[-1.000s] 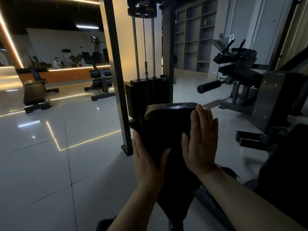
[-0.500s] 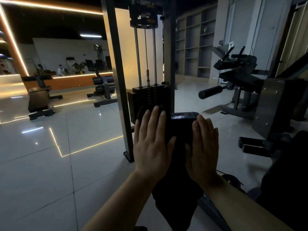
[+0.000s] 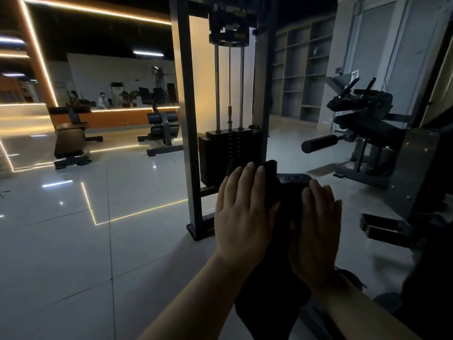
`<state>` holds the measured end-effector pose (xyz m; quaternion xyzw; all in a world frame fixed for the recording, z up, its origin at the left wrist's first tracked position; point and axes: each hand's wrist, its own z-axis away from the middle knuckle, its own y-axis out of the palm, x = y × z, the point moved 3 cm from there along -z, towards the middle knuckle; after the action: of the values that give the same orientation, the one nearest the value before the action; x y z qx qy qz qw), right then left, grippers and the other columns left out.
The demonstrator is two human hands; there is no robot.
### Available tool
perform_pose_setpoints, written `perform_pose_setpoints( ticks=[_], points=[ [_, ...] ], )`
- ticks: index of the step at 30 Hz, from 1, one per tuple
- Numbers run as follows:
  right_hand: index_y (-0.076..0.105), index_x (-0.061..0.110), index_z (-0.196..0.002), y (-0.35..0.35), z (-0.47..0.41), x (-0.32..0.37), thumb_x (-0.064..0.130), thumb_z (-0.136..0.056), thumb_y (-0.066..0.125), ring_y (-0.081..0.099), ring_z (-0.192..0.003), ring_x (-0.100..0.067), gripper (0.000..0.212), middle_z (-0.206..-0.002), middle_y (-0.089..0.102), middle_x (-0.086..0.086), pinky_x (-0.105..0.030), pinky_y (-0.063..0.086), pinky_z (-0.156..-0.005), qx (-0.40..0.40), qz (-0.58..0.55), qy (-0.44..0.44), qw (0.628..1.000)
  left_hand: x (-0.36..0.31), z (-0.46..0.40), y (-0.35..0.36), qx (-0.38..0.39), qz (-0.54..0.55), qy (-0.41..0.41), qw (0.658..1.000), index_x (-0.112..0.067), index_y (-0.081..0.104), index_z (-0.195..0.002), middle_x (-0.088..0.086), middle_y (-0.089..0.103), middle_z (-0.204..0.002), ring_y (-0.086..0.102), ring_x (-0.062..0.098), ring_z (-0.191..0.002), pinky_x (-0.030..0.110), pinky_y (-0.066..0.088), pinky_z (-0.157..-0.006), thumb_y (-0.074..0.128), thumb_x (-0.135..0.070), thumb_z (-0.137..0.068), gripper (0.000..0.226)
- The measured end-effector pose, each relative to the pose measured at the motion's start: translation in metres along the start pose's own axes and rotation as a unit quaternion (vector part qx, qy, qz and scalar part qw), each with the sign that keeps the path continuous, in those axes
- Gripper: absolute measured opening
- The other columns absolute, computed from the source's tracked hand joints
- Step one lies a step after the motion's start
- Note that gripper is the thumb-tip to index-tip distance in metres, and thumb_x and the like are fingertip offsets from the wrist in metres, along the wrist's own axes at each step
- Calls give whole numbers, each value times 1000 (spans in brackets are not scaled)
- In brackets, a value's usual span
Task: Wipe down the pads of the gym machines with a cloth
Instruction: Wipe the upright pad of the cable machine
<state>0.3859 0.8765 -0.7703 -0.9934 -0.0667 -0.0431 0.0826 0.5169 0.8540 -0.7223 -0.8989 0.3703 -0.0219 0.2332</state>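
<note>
A black upright machine pad (image 3: 295, 179) stands right in front of me, with only its glossy top edge showing. A black cloth (image 3: 269, 171) is draped over it, bunched at the top and hanging down below my wrists. My left hand (image 3: 242, 212) lies flat on the cloth, fingers straight and close together, pressing it against the pad's left half. My right hand (image 3: 317, 229) rests flat against the pad's right half, fingertips just under the top edge. In the dim light I cannot tell whether cloth lies under it.
A weight stack (image 3: 230, 155) in a grey steel frame (image 3: 186, 119) stands just behind the pad. A leg machine with a roller pad (image 3: 318, 143) is at the right, and dark machine parts (image 3: 382, 229) are near my right arm. Benches (image 3: 71, 141) stand far left on glossy tiles.
My left hand has slid up the pad from low down to near its top, pushing the cloth up into a bunch. My right hand has stayed about where it was.
</note>
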Motion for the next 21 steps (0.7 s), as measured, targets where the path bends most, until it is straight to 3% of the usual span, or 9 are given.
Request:
perform_pose_setpoints(
  ticks=[5,9,13,15,18,21],
  points=[
    [21,6,-144,-1,-1,1,34,-102,21,3,-147,-18,51,-154,17,-9,-41,4,-119,35,-14,-2,999,16,50,18,-62,121,-129,982,-16,6,-151,14,24,-151,27,26,-137,49,41,-101,25,-54,-98,68],
    [19,7,-144,1,-2,2,37,-101,20,2,-147,-18,53,-150,21,-13,-42,5,-119,36,11,0,999,20,108,49,-43,98,-125,986,-17,-12,-150,22,14,-149,21,36,-136,58,43,-94,22,-52,-99,71],
    [20,6,-144,1,-4,3,40,-101,17,1,-146,-16,55,-151,20,-11,-43,7,-118,50,13,7,999,23,151,62,-11,78,-123,989,-20,-16,-149,17,5,-153,17,41,-133,68,47,-79,23,-55,-98,73],
    [21,6,-144,0,-5,5,40,-100,16,2,-146,-16,55,-151,20,-11,-43,7,-118,54,15,6,998,25,151,60,-7,79,-108,991,-20,-17,-149,13,-1,-156,13,39,-135,70,43,-85,22,-55,-98,73],
    [19,7,-144,0,-4,3,39,-100,18,0,-146,-16,55,-151,19,-10,-42,7,-118,62,15,2,998,19,125,52,-22,98,-98,990,-18,-15,-149,19,5,-152,9,38,-139,66,31,-101,22,-52,-100,70],
    [18,8,-145,-1,-5,2,38,-100,19,0,-146,-16,54,-152,18,-9,-42,9,-118,64,11,-1,998,11,76,37,-48,121,-139,982,-11,0,-149,20,5,-156,11,37,-143,63,30,-107,22,-53,-98,69]
  ],
)
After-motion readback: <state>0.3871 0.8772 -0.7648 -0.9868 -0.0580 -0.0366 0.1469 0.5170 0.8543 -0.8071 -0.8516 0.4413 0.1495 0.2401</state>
